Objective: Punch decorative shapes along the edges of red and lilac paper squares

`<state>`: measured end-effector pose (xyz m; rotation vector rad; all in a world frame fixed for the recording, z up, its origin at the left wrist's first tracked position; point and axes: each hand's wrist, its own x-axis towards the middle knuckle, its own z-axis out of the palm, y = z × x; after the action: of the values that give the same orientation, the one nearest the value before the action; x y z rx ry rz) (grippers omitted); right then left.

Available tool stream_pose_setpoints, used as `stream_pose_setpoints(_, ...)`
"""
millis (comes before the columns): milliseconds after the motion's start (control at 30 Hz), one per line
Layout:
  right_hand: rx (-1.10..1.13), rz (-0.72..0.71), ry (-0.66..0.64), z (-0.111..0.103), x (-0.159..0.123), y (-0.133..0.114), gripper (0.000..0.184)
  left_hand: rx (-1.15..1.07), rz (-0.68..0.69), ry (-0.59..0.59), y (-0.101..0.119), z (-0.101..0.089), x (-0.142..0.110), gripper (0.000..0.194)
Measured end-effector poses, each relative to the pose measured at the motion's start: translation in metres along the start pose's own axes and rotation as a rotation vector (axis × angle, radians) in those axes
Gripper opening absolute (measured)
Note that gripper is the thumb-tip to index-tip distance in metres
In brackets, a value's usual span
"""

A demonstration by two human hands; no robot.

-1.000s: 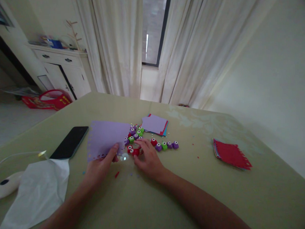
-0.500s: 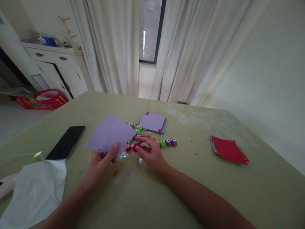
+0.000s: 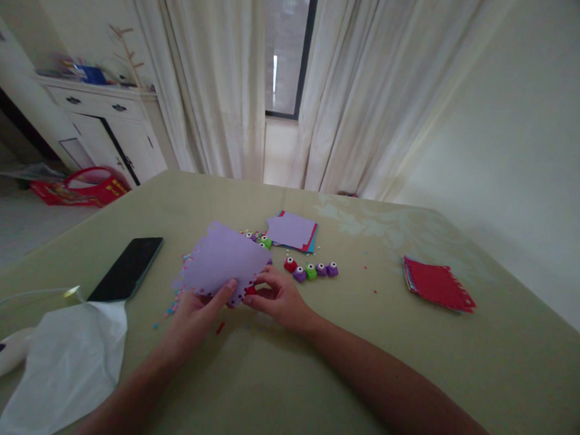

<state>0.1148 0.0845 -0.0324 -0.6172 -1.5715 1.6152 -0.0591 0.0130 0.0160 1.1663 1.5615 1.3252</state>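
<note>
My left hand (image 3: 201, 316) is closed on a sheet of purple paper (image 3: 220, 258), thumb on top. The sheet has small holes punched along its near edge. My right hand (image 3: 281, 300) pinches a small red craft punch (image 3: 250, 290) at the sheet's near right corner; the fingers and paper hide most of it. To the right stands a row of little red, purple and green punches (image 3: 311, 271) with white round tops. More punches, including a green one (image 3: 266, 242), show partly behind the paper.
Behind lies a stack of coloured paper (image 3: 293, 231). A red-topped stack with punched edges (image 3: 437, 283) is at right. Left are a phone (image 3: 127, 269), a cable, a white cloth or tissue (image 3: 71, 358) and a white object (image 3: 9, 354). Confetti (image 3: 174, 304) and a red scrap (image 3: 220, 328) dot the table.
The purple sheet has shifted right and towards me, uncovering confetti at left. My right hand has brought the red punch from beside the sheet to its corner.
</note>
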Motion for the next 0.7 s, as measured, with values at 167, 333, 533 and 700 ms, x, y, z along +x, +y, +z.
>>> stream_pose_setpoints(167,0.049,0.049,0.057,-0.001,0.002,0.004,0.037,0.104,0.042,0.062,-0.011,-0.005,0.003,0.037)
stream_pose_setpoints(333,0.211,0.069,0.224,-0.003,0.006,0.009,0.038,0.079,0.033,0.085,-0.011,-0.004,0.006,0.032)
stream_pose_setpoints(533,0.610,0.150,0.285,-0.009,0.014,0.005,0.041,0.025,0.020,0.075,-0.008,0.000,0.005,0.036)
stream_pose_setpoints(700,0.721,0.209,0.306,-0.012,0.016,0.001,0.038,0.040,0.027,0.065,-0.008,0.001,0.004,0.036)
